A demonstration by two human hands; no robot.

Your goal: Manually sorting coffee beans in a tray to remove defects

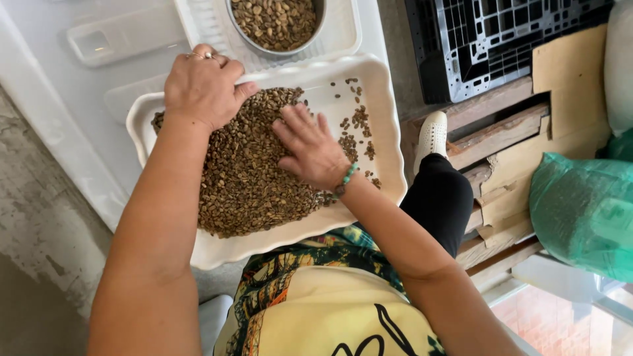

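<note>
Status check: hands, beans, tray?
Left hand curled over the far side of the bean pile. Right hand flat on beans, fingers spread. White tray on lap, right part mostly bare. Metal bowl of beans beyond.

Packages beside the white tray

A bulging green plastic sack [583, 211] lies well to the right of the white tray [386, 142], past the wooden pallet. Flat brown cardboard pieces [567, 92] stand between tray and sack, above the sack's top edge. A pale sack's edge [620, 66] shows above the green one. No labels, signs or screens show.
</note>
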